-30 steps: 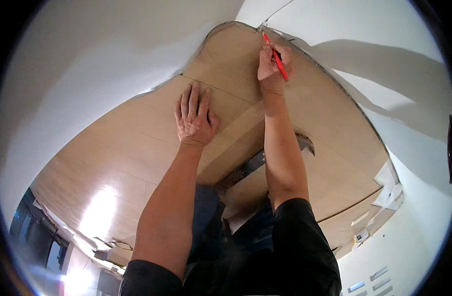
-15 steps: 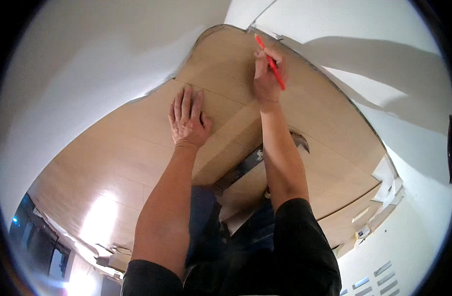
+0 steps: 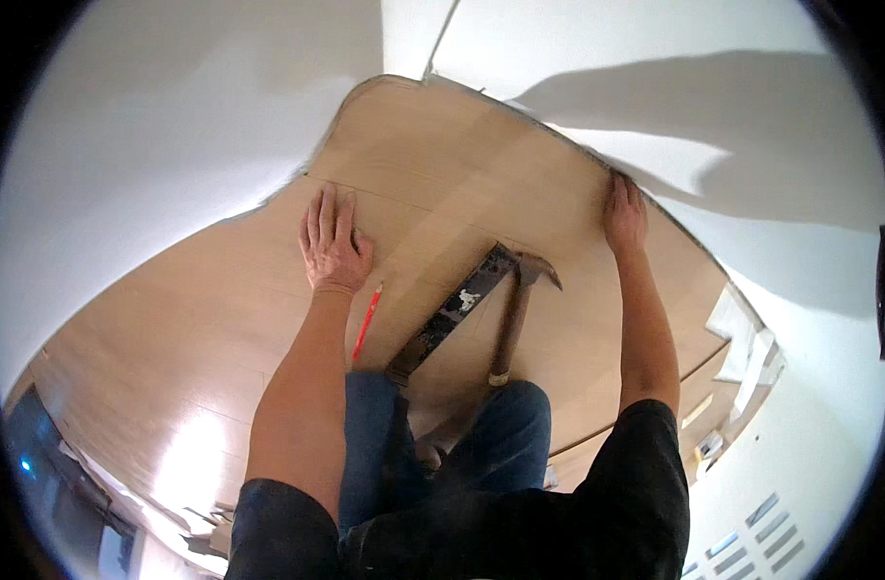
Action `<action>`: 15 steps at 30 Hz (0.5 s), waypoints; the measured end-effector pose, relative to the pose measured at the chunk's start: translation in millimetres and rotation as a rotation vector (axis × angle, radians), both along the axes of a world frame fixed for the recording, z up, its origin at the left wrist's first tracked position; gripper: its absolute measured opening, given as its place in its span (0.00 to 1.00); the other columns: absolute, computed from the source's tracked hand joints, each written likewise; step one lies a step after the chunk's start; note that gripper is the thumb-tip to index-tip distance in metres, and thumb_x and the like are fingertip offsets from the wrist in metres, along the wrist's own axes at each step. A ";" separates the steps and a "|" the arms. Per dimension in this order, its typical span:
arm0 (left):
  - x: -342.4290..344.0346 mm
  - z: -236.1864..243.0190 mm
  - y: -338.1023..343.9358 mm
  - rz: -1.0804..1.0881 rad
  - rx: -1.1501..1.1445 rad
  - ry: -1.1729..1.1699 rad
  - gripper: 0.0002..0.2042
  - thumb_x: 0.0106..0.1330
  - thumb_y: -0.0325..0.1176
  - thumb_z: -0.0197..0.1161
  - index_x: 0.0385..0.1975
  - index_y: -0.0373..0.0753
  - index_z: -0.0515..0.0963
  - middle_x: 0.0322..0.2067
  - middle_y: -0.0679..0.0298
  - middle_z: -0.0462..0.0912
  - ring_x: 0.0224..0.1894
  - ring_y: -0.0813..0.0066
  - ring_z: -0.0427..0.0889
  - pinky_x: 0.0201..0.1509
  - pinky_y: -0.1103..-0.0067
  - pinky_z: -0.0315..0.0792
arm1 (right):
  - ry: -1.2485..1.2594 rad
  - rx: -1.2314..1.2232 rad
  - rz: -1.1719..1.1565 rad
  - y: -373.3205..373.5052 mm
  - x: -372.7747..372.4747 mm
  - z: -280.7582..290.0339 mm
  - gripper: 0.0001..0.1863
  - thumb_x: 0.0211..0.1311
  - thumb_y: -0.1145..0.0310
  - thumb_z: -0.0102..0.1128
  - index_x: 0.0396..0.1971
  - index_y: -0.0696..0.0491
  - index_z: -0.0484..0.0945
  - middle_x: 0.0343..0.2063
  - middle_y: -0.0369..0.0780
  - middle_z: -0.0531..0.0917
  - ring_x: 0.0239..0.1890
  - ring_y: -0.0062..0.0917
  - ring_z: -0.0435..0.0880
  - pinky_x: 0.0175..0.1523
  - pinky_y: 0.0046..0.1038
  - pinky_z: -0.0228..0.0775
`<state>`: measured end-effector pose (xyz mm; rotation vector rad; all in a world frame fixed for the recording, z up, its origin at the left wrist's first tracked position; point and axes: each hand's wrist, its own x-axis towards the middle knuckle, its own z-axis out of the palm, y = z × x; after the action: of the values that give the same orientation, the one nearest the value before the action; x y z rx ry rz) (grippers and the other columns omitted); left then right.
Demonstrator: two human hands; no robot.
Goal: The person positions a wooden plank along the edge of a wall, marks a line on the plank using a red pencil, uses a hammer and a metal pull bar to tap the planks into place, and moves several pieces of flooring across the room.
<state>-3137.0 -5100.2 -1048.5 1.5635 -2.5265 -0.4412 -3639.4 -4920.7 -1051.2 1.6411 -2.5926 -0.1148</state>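
Observation:
My left hand (image 3: 333, 244) lies flat on the light wood-look floor planks (image 3: 442, 184), fingers stretched forward. At the right edge of the flooring, my right hand (image 3: 626, 215) rests with its fingertips by the narrow gap along the white wall; its fingers are extended and no held object shows. A red pencil (image 3: 367, 321) lies on the planks just behind my left hand. Between my arms lie a dark, scuffed flat metal bar (image 3: 442, 329) and a claw hammer (image 3: 513, 324), its head touching or close to the bar's far end.
White walls (image 3: 201, 126) curve round the left and right of the floor, meeting at a narrow far corner. Torn white scraps (image 3: 742, 338) and a plank edge step lie at the right. A slotted white panel (image 3: 752, 532) stands at lower right. My knees (image 3: 505, 425) are on the floor.
The red pencil has gone from my right hand to the floor beside my left forearm. My right hand has moved from the far corner rightward and nearer, to the wall edge. The hammer is now uncovered.

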 end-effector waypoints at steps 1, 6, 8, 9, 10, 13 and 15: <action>2.1 0.4 -0.1 -0.004 -0.009 0.017 0.31 0.61 0.38 0.57 0.68 0.46 0.71 0.75 0.57 0.62 0.77 0.55 0.58 0.80 0.55 0.50 | 0.043 -0.016 0.057 -0.1 0.9 -0.6 0.23 0.73 0.66 0.52 0.65 0.53 0.72 0.60 0.50 0.78 0.62 0.49 0.75 0.64 0.48 0.69; 7.0 -0.3 -1.2 0.019 -0.022 0.008 0.30 0.62 0.38 0.55 0.69 0.48 0.71 0.75 0.58 0.62 0.77 0.55 0.59 0.80 0.56 0.50 | -0.068 0.081 -0.139 -26.8 18.1 0.1 0.24 0.70 0.68 0.53 0.65 0.54 0.71 0.63 0.52 0.74 0.62 0.49 0.75 0.65 0.48 0.69; 6.6 -1.7 -0.4 0.018 -0.026 0.018 0.30 0.62 0.38 0.55 0.69 0.49 0.71 0.75 0.58 0.62 0.77 0.56 0.58 0.80 0.57 0.50 | -0.007 0.003 -0.131 -21.6 19.0 -6.6 0.25 0.68 0.68 0.54 0.64 0.54 0.72 0.63 0.52 0.74 0.62 0.50 0.75 0.65 0.48 0.69; 8.2 0.2 0.5 0.028 -0.008 0.003 0.30 0.62 0.37 0.55 0.69 0.50 0.70 0.75 0.59 0.61 0.77 0.57 0.57 0.80 0.57 0.50 | -0.003 0.028 -0.189 -25.8 26.3 -6.9 0.25 0.67 0.67 0.56 0.63 0.54 0.73 0.63 0.52 0.74 0.63 0.49 0.74 0.67 0.48 0.67; 9.7 1.9 1.4 0.030 0.003 -0.003 0.30 0.63 0.37 0.55 0.69 0.50 0.70 0.75 0.59 0.60 0.77 0.57 0.57 0.81 0.57 0.50 | -0.029 0.006 -0.119 -33.4 42.6 1.6 0.25 0.67 0.66 0.56 0.63 0.54 0.74 0.63 0.52 0.75 0.63 0.48 0.74 0.68 0.48 0.66; 9.2 3.8 0.7 0.021 -0.013 -0.026 0.31 0.63 0.38 0.55 0.70 0.50 0.70 0.76 0.61 0.59 0.78 0.58 0.55 0.81 0.57 0.49 | -0.203 -0.087 0.214 -64.9 139.8 48.5 0.24 0.69 0.64 0.54 0.63 0.57 0.74 0.62 0.50 0.76 0.64 0.47 0.73 0.69 0.48 0.63; 12.5 -1.6 4.8 0.013 -0.025 -0.039 0.31 0.62 0.38 0.54 0.70 0.51 0.69 0.76 0.61 0.59 0.78 0.58 0.55 0.81 0.57 0.49 | -0.320 0.201 0.608 -71.5 248.4 68.2 0.21 0.61 0.63 0.63 0.53 0.54 0.80 0.54 0.45 0.82 0.57 0.43 0.79 0.62 0.44 0.73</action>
<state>-3124.5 -5095.4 -1050.1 1.5942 -2.5389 -0.3798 -3391.1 -4992.2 -983.1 2.6304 -2.1891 -0.0817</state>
